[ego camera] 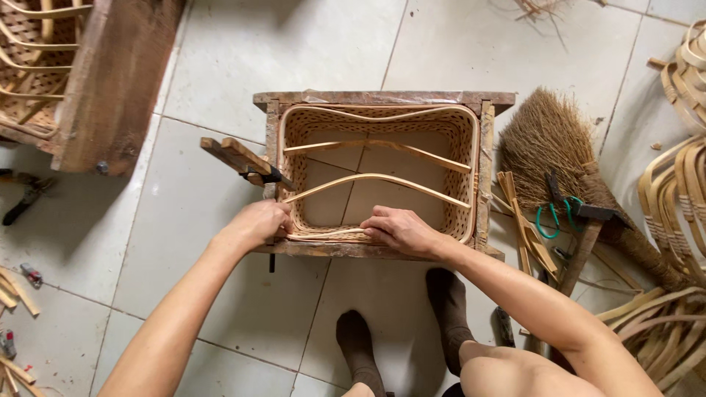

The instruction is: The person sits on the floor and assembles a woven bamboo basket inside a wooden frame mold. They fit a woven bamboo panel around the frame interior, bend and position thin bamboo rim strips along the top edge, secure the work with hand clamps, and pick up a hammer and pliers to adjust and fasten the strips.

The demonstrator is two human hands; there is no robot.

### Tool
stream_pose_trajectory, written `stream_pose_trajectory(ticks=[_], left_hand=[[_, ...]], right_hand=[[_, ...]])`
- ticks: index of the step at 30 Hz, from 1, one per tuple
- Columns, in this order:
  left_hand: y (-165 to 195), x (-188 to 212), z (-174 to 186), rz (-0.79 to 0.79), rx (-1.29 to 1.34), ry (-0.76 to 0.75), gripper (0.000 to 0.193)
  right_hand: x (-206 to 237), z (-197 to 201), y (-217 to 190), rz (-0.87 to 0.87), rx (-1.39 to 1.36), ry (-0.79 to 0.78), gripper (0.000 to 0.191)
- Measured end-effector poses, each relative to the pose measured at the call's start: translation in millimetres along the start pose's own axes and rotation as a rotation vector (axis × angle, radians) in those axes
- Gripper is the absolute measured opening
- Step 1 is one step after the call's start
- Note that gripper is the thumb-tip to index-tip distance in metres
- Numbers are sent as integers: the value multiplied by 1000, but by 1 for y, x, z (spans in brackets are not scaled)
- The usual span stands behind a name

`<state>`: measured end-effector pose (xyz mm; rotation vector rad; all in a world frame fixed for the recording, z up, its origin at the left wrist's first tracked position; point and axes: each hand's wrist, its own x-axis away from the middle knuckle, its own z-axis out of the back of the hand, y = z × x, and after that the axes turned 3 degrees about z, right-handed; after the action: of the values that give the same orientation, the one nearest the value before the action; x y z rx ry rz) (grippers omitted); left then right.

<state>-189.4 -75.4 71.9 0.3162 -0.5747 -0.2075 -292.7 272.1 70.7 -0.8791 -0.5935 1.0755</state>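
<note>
A woven rattan basket (466,158) sits inside a rough wooden frame (382,98) on the tiled floor. Two bent cane strips (382,179) cross its open middle. My left hand (257,224) grips the near left corner of the frame and basket rim, fingers curled. My right hand (401,229) presses on a thin cane strip (323,235) lying along the near rim, fingers closed over it. A wooden clamp (239,158) is fixed to the frame's left side, just above my left hand.
A straw broom (551,143) lies right of the frame, beside green-handled pliers (555,217), a hammer (585,242) and wood strips. Bent cane pieces (673,198) pile at the right edge. Another frame with a basket (66,81) stands top left. My socked feet (401,323) rest below.
</note>
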Motion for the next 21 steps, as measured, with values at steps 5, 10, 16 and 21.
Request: stream_pose_trajectory(ticks=[5,10,16,21], left_hand=[[2,0,9,5,105,14,22],[48,25,12,82,-223,75,19],[121,36,-37,126,-64,468,65],[128,40,-67,189,68,505,67]], right_hand=[[0,3,-1,41,-3,26,27],[21,11,-6,127,107,68,23],[102,61,-6,-204,222,321,14],[137,82,-13,-109,458,71,14]])
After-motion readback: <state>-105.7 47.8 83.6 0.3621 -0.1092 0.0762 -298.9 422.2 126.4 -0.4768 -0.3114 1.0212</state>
